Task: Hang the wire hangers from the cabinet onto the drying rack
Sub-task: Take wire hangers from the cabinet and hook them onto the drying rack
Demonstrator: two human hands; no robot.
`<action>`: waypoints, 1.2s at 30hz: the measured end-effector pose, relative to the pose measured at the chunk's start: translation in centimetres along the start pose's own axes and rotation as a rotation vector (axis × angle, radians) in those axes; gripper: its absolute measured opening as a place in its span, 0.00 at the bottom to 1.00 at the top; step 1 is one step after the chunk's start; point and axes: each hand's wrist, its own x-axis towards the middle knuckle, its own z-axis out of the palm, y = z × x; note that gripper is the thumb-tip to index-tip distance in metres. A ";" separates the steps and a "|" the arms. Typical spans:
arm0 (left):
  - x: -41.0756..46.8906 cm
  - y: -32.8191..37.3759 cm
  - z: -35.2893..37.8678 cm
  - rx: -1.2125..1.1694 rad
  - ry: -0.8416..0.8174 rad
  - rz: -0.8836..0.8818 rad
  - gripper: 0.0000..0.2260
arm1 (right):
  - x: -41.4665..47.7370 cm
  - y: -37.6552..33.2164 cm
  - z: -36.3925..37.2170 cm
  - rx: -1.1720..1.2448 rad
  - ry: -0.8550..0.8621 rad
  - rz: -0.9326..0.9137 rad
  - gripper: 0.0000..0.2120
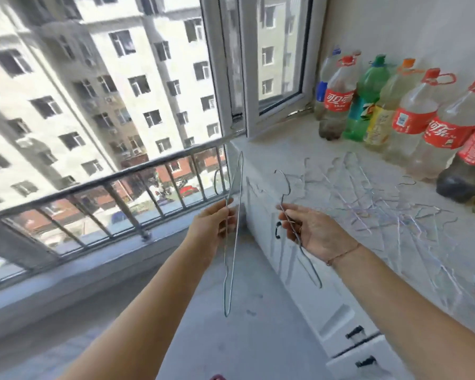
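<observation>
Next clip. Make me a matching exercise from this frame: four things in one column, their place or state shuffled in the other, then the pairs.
1. left hand
2. right hand
3. tangled heap of thin wire hangers
4. green plastic bottle

a. stands by the wall among other bottles
b. grips the hook-up thin grey wire hanger
c. lies on the white cabinet top
d. grips the end-up thin grey wire hanger

Pairs: 1-d, 2-b, 3-c, 4-a

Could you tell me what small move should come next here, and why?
Probably raise the left hand, carrying the left hanger, toward the drying rack, which is out of view. The right hand grips the right hanger, and both are clear of the pile on the cabinet top, so nothing more needs picking up.
</observation>
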 end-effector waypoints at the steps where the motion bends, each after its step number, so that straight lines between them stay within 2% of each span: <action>1: -1.1 0.2 -2.1 -0.022 0.048 0.019 0.09 | 0.0 0.8 1.9 -0.017 -0.040 0.019 0.09; 9: -13.0 2.0 -19.2 -0.124 0.392 0.139 0.08 | -2.4 9.4 18.0 -0.123 -0.345 0.166 0.09; 14: -23.0 2.7 -29.9 -0.157 0.530 0.210 0.09 | -6.7 16.2 29.3 -0.199 -0.517 0.239 0.08; 28: -47.1 3.0 -55.8 -0.198 0.867 0.350 0.09 | -18.9 37.1 57.6 -0.257 -0.760 0.384 0.08; 36: -54.2 4.8 -68.0 -0.298 1.012 0.431 0.09 | -21.9 45.4 72.0 -0.298 -0.932 0.476 0.10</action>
